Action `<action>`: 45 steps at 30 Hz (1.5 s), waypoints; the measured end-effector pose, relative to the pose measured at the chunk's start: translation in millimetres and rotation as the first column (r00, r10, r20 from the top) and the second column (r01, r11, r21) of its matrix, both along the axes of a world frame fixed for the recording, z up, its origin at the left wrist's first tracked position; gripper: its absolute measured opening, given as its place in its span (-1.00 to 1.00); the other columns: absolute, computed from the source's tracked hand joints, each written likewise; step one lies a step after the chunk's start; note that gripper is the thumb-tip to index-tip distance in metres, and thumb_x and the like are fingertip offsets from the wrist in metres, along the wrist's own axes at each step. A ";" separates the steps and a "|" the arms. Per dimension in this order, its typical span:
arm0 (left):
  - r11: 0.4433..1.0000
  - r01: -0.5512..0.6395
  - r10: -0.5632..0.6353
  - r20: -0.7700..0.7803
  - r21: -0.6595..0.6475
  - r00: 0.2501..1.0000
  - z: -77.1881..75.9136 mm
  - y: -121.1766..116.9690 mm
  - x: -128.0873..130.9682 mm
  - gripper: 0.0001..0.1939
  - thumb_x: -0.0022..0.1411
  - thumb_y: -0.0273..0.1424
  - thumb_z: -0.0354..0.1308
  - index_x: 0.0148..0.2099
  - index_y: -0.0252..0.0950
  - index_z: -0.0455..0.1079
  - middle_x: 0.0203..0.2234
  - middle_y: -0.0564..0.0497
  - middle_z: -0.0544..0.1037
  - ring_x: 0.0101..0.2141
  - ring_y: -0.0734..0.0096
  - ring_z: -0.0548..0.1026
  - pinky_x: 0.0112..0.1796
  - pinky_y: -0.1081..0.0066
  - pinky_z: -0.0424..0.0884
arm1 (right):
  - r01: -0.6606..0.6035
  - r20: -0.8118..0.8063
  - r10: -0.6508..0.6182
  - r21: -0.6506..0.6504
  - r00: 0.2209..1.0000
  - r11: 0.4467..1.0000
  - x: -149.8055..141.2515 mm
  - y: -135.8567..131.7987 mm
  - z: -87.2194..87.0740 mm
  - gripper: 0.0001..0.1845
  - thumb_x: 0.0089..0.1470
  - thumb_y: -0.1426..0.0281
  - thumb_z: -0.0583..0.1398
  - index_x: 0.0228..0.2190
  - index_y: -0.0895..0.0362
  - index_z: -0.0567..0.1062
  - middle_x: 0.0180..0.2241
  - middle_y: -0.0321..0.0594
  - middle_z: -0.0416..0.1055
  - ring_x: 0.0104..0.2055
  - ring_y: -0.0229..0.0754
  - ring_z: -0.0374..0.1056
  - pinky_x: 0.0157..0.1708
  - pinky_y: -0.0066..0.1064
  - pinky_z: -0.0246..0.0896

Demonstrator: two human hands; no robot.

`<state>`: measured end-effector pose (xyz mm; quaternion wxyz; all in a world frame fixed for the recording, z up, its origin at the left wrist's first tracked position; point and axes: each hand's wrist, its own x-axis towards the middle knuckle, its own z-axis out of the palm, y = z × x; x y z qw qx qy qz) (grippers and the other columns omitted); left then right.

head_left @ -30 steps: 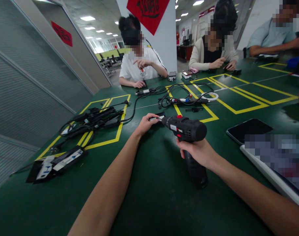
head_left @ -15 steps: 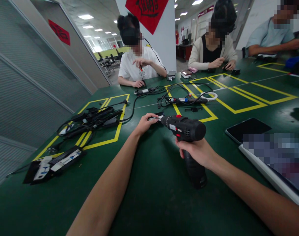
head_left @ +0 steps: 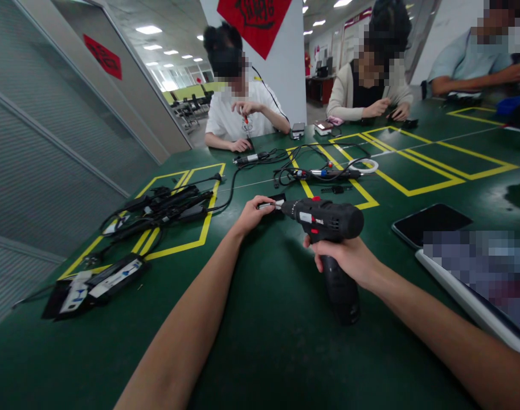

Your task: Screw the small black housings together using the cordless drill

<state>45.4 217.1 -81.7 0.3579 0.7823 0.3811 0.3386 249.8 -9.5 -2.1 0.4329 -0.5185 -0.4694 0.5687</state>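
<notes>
The right hand (head_left: 349,259) is closed around the handle of a black and red drill (head_left: 328,219), with the fingers curled in tight. The drill is in front of the person, a bit right of the middle, and its nose points left, with its grip hanging down above the green desk (head_left: 260,324). The left hand (head_left: 256,212) is bent nearly closed, and its fingers hold a small dark piece (head_left: 279,197) down on the desk. The shiny tip (head_left: 278,204) of the drill is right by those fingers, over the dark piece, but it is too small to tell if it touches. Past the two hands, a little black part (head_left: 337,189) lies on the desk, and behind it are a long thin tool (head_left: 323,175) and a white ring (head_left: 364,165). To the left is a messy pile of black cords (head_left: 174,202) on yellow lines, and nearer is a black box (head_left: 118,276) with a white label. To the right, a dark phone (head_left: 433,224) lies next to a bigger flat thing with a white edge (head_left: 451,296), and its top is blurry. Across the desk sit a person in a white shirt (head_left: 260,94), a person in a cream top (head_left: 343,94) and a person in light blue (head_left: 454,62).
</notes>
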 end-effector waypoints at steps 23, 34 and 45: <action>0.999 -0.001 0.001 -0.006 0.037 1.000 1.1 -1.1 1.0 -0.69 0.07 -0.21 0.18 -0.15 -0.24 0.48 -0.16 -0.03 0.50 -0.10 0.24 0.42 0.00 0.27 0.27 | 0.020 -0.064 -0.025 -0.084 0.998 0.996 10.9 -4.8 -0.9 -0.80 -0.10 0.40 0.17 -0.36 0.19 0.50 -0.67 -0.26 0.37 -0.59 -0.23 0.28 -0.56 -0.40 0.09; 1.000 -0.017 0.017 -0.006 0.014 1.000 0.2 -0.3 1.3 -0.68 0.05 -0.20 0.20 -0.15 -0.24 0.48 -0.17 -0.03 0.51 -0.11 0.24 0.42 0.00 0.27 0.27 | 0.036 -0.062 -0.042 -0.090 0.997 0.995 9.7 -3.3 -5.4 -0.81 -0.09 0.38 0.18 -0.36 0.18 0.50 -0.65 -0.26 0.39 -0.59 -0.23 0.29 -0.53 -0.39 0.13; 0.999 -0.026 0.026 0.000 0.028 1.000 -1.0 0.3 0.7 -0.67 0.05 -0.19 0.20 -0.15 -0.23 0.49 -0.18 -0.02 0.50 -0.12 0.24 0.42 0.00 0.25 0.27 | 0.030 0.113 -0.018 -0.106 0.993 0.994 -3.2 -3.7 5.8 -0.92 -0.12 0.42 0.18 -0.48 0.17 0.46 -0.67 -0.27 0.35 -0.59 -0.23 0.29 -0.51 -0.37 0.14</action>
